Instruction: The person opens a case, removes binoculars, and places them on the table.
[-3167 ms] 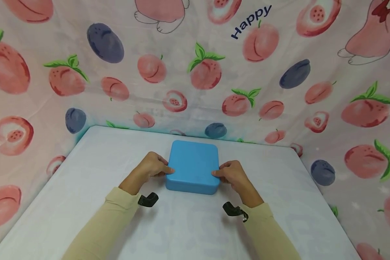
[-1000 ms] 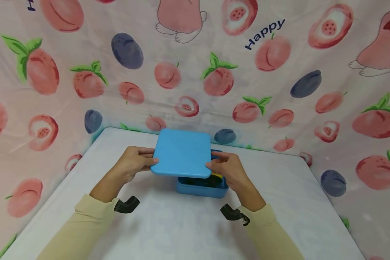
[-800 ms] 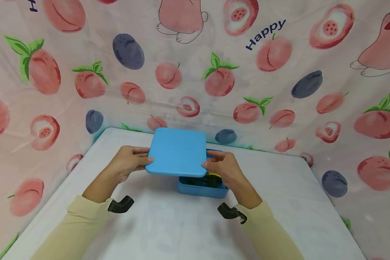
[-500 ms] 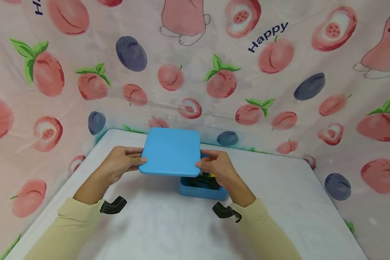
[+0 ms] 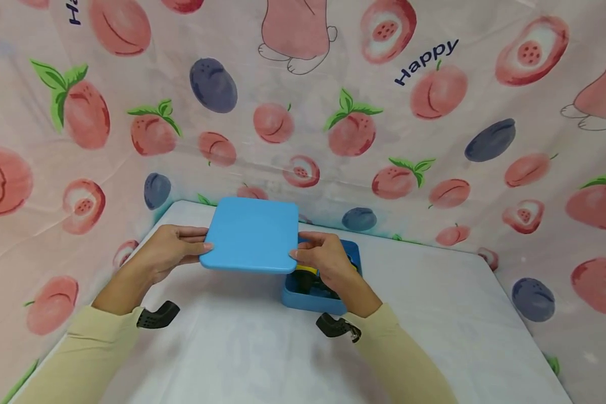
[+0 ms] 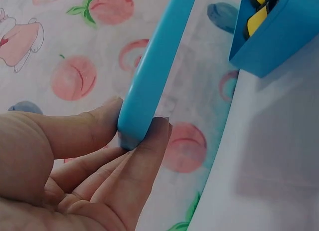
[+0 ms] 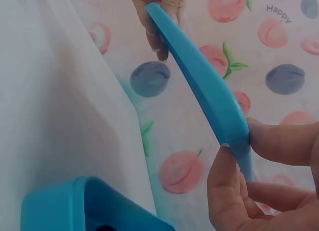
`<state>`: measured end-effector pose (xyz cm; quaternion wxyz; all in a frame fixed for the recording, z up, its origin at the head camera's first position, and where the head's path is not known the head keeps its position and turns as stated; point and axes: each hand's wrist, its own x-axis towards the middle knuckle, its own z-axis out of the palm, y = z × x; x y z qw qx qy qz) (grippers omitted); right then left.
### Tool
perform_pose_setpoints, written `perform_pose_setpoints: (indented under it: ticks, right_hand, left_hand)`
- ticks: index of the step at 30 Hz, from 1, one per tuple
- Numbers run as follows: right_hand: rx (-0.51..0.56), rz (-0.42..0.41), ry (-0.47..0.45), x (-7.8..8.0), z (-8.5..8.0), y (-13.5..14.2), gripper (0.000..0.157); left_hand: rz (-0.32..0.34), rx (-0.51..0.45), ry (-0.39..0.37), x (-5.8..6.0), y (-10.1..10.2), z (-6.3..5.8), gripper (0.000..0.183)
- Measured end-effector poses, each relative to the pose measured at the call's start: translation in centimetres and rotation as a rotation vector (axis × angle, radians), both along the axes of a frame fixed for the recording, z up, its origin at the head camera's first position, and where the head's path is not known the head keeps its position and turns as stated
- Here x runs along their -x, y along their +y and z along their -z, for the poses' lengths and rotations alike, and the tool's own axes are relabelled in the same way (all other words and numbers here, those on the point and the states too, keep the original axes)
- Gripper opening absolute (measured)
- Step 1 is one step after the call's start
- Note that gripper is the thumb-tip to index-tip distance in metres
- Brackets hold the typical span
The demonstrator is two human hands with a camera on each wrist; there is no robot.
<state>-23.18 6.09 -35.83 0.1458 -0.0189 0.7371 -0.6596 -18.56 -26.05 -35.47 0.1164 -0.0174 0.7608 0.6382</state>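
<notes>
Wearing beige sleeves [image 5: 81, 353] with a bent black piece [image 5: 158, 315] at each cuff, a person holds a flat blue lid [image 5: 252, 235] between two hands above the table. The left hand [image 5: 169, 249] pinches its left edge, thumb on the top face and fingers at the rim and underside; the right hand [image 5: 328, 258] grips the opposite edge in the same way, near the front corner. Both wrist views show the lid apart from the blue box [image 5: 310, 303], which stands uncovered on the white table [image 5: 247, 348], partly hidden by the right hand. Inside it lie black and yellow things [image 5: 306, 280], too covered to name. Beyond the table hangs a pale pink cloth [image 5: 323, 84] printed with peaches, dark blue fruit and the word "Happy".
</notes>
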Motion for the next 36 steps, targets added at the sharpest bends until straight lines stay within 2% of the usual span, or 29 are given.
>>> perform_pose_setpoints:
  ticks: [7, 15, 29, 36]
  right_hand:
    - [-0.015, -0.013, -0.028, 0.2, 0.3, -1.6, 0.055]
    - [0.002, -0.067, -0.018, -0.3, 1.1, -3.5, 0.057]
    - [-0.022, -0.045, -0.026, -1.2, 2.5, -6.3, 0.057]
    - [-0.07, -0.044, -0.028, -2.0, 3.7, -7.6, 0.058]
  left_hand:
    - [0.0, 0.02, -0.007, -0.3, -1.5, -0.1, 0.072]
    - [-0.001, 0.056, -0.025, -0.6, -3.5, 0.6, 0.073]
    - [0.007, 0.067, -0.028, -1.2, -6.1, 1.7, 0.073]
    - [0.007, 0.09, -0.064, -1.8, -7.2, 2.8, 0.074]
